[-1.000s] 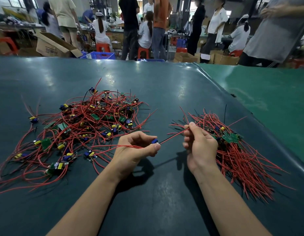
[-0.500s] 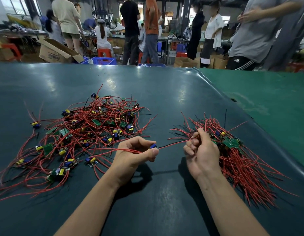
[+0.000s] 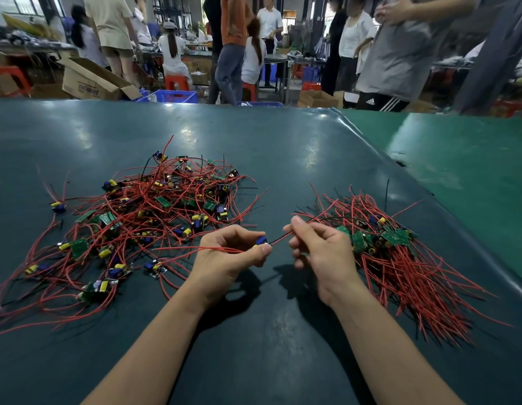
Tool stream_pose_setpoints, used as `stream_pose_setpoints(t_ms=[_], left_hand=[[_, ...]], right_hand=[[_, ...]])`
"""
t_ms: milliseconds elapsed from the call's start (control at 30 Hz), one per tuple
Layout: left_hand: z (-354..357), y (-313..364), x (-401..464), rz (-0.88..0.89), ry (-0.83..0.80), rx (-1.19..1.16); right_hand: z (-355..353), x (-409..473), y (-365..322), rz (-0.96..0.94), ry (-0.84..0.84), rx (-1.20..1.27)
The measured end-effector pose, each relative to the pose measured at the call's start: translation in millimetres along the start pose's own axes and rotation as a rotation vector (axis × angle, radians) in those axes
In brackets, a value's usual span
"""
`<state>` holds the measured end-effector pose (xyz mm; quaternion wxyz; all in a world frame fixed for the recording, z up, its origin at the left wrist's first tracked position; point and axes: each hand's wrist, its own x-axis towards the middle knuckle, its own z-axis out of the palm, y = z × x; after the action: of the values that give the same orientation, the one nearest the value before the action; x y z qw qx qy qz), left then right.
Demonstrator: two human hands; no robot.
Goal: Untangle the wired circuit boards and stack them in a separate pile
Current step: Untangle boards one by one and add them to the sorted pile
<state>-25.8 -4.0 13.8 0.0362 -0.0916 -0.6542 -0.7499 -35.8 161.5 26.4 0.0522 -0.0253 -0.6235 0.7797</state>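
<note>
A tangled heap (image 3: 143, 217) of small green circuit boards with red wires spreads over the left of the dark green table (image 3: 283, 147). A sorted pile (image 3: 400, 258) of boards with combed red wires lies on the right. My left hand (image 3: 230, 255) grips one small board (image 3: 261, 241) with a blue part between thumb and fingers, its red wires trailing left. My right hand (image 3: 321, 249) pinches that board's wire (image 3: 280, 238) just right of it, in front of the sorted pile.
A lighter green mat (image 3: 464, 171) covers the table's right side beyond a raised seam. Several people stand and sit behind the far edge, with cardboard boxes (image 3: 93, 80), blue crates (image 3: 175, 96) and red stools.
My right hand has slid along the wire toward my left hand, so the gap between my hands is shorter. The camera view has tilted a little.
</note>
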Motion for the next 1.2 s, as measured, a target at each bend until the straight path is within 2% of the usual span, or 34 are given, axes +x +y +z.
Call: stream_pose_setpoints(t_ms=[133,367,467,533,600,733,833,967,1067,1133,1167,1200], left_hand=[[-1.1,-2.7,2.7,0.010,0.017,-0.109],[-5.4,-3.8,4.9,0.060,0.113,-0.170],[-7.2,-4.9,7.2,0.090,0.207,-0.156],[-10.6,-3.6,10.4,0.122,0.335,-0.207],[-15.4,-1.5,13.4,0.163,0.432,-0.230],[-12.0,-1.2,10.2,0.249,0.463,-0.091],[-6.1,0.5,6.6,0.290,0.499,0.059],[-6.6,4.9,7.6,0.367,0.514,0.023],[-5.0,9.1,2.6,0.452,0.565,0.116],[-7.3,14.2,0.3,0.410,0.518,0.013],[-8.7,18.2,-0.8,0.309,0.423,-0.129],[-9.7,21.3,-1.7,0.161,0.257,-0.287]], right_hand=[[-9.9,9.4,-5.0,-0.105,0.219,0.096],[-10.9,10.0,-3.5,-0.217,0.327,0.166],[-12.8,9.6,-3.5,-0.212,0.369,0.195],[-14.8,11.4,-3.3,-0.188,0.404,0.209],[-15.8,12.1,-1.0,-0.192,0.426,0.109],[-10.7,9.7,4.2,-0.331,0.441,-0.150],[-9.1,9.6,4.8,-0.328,0.449,-0.171],[-8.8,7.7,1.5,-0.375,0.486,-0.174],[-5.2,3.3,0.7,-0.417,0.440,-0.220],[-0.8,0.6,1.0,-0.402,0.370,-0.236],[1.1,-0.6,0.4,-0.384,0.325,-0.232],[3.2,-1.9,-0.6,-0.346,0.261,-0.195]])
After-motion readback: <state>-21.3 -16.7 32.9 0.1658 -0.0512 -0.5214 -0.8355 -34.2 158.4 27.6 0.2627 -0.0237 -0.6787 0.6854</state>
